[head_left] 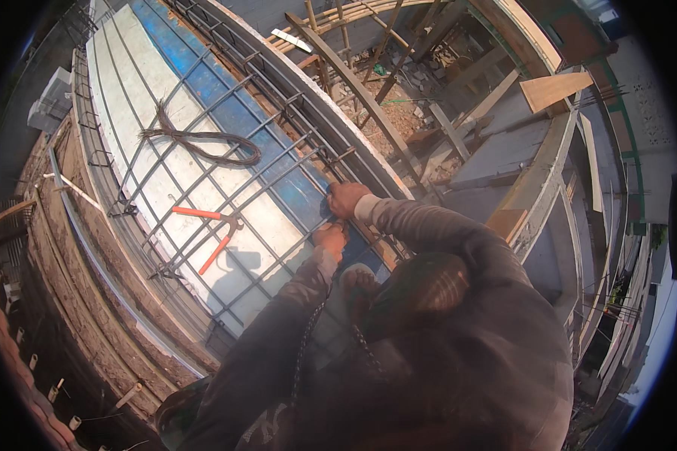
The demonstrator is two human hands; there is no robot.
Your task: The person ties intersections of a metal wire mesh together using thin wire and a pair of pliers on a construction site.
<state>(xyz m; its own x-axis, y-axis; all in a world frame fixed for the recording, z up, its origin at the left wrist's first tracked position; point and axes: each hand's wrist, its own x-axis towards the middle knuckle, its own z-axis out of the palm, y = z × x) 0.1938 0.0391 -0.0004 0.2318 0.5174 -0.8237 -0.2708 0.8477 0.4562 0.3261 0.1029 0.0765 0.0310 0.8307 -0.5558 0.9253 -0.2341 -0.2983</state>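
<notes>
My right hand (pixel 346 200) is closed at the right edge of a grid of steel reinforcing bars (pixel 237 197). Just below it, my left hand (pixel 330 238) is closed too, its fingers close to the right hand's. What either one grips is hidden or too small to make out. Left of my hands, a pair of end-cutting pincers (pixel 229 223) with orange-red handles lies spread apart on the grid. Beyond the pincers rests a looped bundle of thin dark tie wire (pixel 203 143). White panels (pixel 180 184) and a blue panel (pixel 241 113) lie beneath the bars.
My foot (pixel 359 282) is just below my hands. A concrete-edged wall (pixel 368 154) runs along the right side of the grid, with a rubble pit (pixel 399 113) and timber props (pixel 357 86) beyond. Wooden boards (pixel 60 263) lie lower on the left; white blocks (pixel 51 98) stand at far left.
</notes>
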